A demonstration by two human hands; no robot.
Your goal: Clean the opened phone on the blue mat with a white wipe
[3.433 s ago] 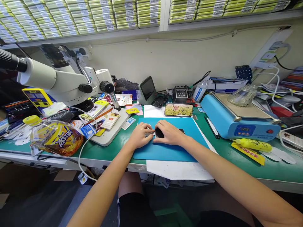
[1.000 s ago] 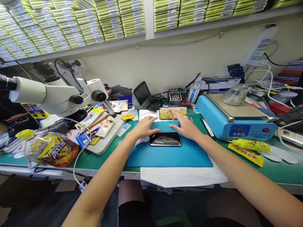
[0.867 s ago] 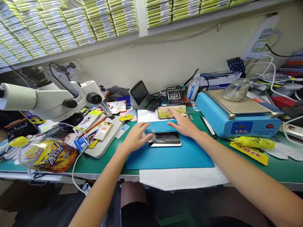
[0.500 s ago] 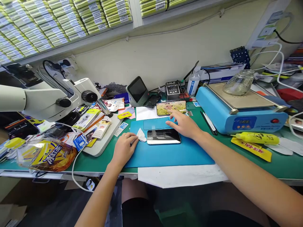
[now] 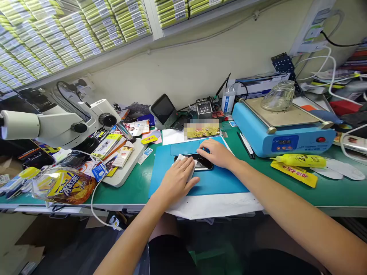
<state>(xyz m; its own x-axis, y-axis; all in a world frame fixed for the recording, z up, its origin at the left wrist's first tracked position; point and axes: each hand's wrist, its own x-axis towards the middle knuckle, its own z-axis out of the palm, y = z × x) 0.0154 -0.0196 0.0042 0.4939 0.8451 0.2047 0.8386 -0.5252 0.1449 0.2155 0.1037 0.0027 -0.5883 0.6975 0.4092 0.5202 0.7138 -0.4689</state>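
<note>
A glossy black smartphone, pale-rimmed, lies on the blue mat under the flat fingers of the left hand, thumb apart, white cloth between. The right hand curls its fingers at the phone's right end, grip unclear. Bare mat stretches leftward.

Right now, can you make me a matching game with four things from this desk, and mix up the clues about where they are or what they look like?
Things:
1. white wipe
2. glass jar
3. drink bottle
4. mat

Clues:
A. has a yellow cap
B. flat and blue, under the phone
C. on top of the blue machine
D. under the fingers of the left hand

Right pairs: 1-D, 2-C, 3-A, 4-B
</note>
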